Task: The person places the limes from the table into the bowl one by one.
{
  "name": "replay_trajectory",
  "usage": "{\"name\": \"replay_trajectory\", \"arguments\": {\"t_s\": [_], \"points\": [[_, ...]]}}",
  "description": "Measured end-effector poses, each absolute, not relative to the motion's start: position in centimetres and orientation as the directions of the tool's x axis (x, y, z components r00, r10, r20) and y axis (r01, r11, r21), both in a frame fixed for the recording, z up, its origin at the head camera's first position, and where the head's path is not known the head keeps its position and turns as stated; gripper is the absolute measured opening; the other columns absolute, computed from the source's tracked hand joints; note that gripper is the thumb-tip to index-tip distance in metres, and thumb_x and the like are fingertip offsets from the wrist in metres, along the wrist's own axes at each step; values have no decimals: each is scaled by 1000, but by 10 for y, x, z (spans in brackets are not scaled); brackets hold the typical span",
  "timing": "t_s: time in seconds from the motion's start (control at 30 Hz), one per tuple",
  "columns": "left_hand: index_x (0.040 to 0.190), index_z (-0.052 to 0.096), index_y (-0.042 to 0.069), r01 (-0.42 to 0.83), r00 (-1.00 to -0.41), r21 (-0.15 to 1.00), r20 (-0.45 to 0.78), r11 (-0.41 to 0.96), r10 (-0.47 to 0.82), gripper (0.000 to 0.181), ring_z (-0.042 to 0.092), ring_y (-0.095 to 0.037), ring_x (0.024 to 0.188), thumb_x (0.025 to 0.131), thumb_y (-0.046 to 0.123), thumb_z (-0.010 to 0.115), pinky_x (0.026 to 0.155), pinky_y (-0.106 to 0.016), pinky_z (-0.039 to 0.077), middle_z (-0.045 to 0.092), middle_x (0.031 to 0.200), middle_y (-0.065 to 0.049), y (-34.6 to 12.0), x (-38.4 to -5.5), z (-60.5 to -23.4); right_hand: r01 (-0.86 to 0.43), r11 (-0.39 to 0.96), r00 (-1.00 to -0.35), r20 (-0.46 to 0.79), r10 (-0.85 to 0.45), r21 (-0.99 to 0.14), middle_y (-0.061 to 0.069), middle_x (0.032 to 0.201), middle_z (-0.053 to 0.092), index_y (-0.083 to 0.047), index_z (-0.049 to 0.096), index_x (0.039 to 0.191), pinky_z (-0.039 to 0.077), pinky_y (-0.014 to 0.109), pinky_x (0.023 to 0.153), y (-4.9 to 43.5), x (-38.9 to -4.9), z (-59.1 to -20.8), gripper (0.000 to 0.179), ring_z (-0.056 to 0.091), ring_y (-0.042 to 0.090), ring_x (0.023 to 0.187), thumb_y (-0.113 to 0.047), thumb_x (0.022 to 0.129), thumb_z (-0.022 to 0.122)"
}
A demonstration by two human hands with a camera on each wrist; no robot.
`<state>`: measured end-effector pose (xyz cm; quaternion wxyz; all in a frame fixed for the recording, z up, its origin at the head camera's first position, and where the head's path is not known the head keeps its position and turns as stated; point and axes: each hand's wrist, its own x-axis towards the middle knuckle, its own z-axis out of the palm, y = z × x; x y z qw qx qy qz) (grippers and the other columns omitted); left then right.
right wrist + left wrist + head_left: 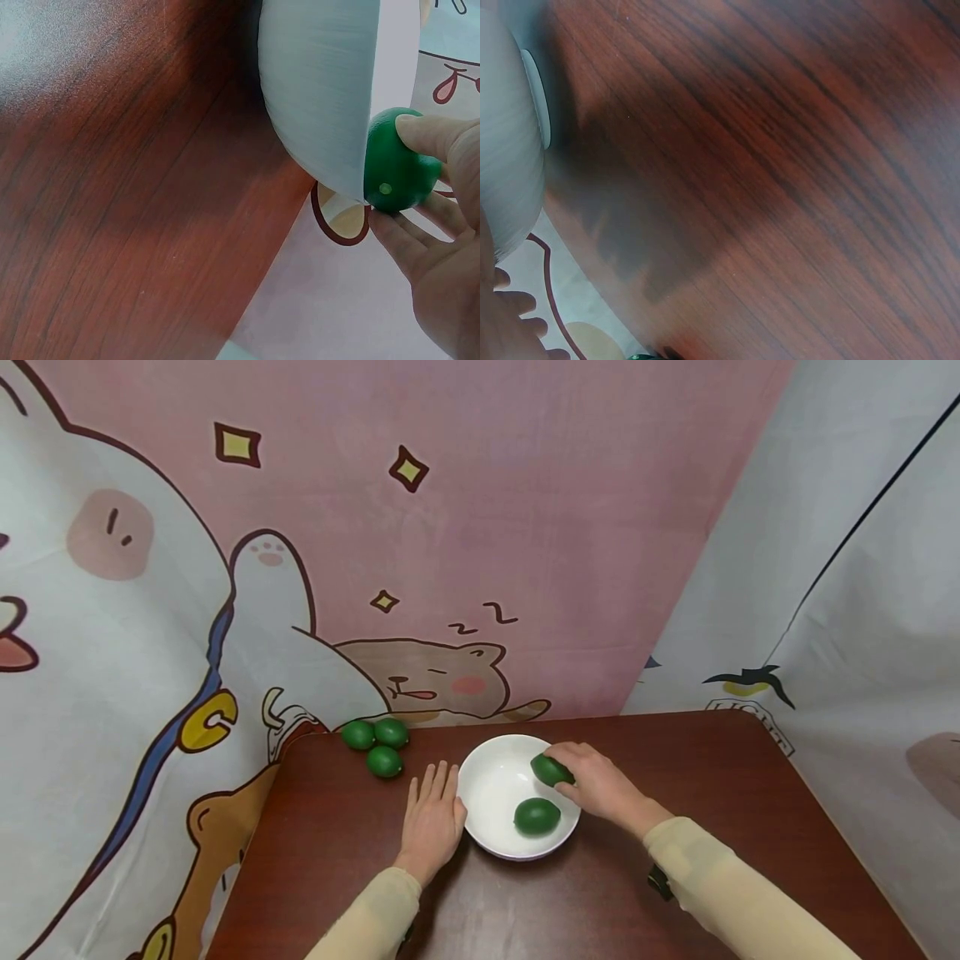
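Note:
A white bowl (487, 793) stands on the table, with one green lime (537, 817) lying inside it. Over the bowl's right rim, my right hand (600, 783) holds another lime (551, 770) between thumb and fingers. The right wrist view shows this held lime (401, 161) beside the bowl's wall (322, 97). My left hand (432, 822) is at the bowl's left side with its fingers straight, the thumb side against or very near the rim. In the left wrist view only part of that hand's fingers (514, 301) shows, beside the bowl (510, 135).
Three more limes (384, 762) sit in a cluster at the table's back left, beyond the left hand. The brown wooden table (675, 877) ends at a cloth backdrop (570, 527) with cartoon animals, which also hangs along both sides.

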<state>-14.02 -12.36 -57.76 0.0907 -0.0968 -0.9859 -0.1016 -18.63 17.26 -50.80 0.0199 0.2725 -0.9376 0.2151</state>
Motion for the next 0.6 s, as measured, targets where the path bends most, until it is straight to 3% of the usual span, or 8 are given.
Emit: {"name": "replay_trajectory", "arguments": {"t_s": [0.6], "points": [[156,46,9,212,-965,189,197,959,174,52,37,-33,151,106,26,43,122,-56,27,45,160,-14,-123,-140,-576,-547,753,-831,131,-541,-365,10,131,66,-10,66,131,54,48,95,166,-188,-512,47,62,28,114,-10,87,83]]}}
